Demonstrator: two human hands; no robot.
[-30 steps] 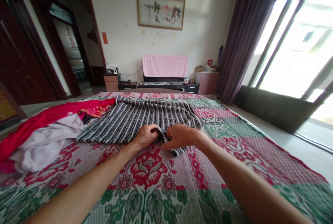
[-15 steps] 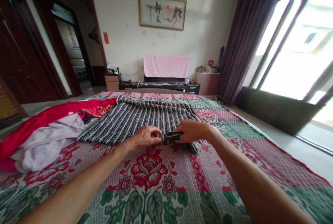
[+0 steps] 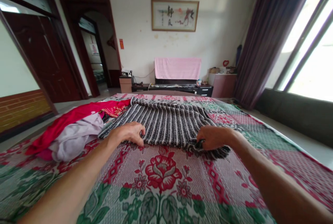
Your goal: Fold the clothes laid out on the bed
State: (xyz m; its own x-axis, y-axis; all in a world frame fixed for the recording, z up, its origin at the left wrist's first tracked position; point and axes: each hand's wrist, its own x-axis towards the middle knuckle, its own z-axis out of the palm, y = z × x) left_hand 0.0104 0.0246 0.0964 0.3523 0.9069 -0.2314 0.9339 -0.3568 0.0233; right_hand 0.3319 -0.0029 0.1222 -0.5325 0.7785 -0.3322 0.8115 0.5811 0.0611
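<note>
Red-green floral bedspread [image 3: 166, 175] leaves room nearside. Our right hand [image 3: 213, 137] grips striped black-and-white knitwear [image 3: 168, 123], near edge; long axis left–right. Left hand [image 3: 130, 133] gapes.

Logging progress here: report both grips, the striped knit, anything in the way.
Left grip open at near edge. Right grip closed near the near right corner. Striped knit mostly flat, bunched at right grip. Red garment close on its left.

White wall [image 3: 179, 48], stained beneath framed picture [image 3: 174, 15]; dark red door [image 3: 41, 55] at left; purple curtain [image 3: 273, 40] beside bright window [image 3: 316, 48]
</note>
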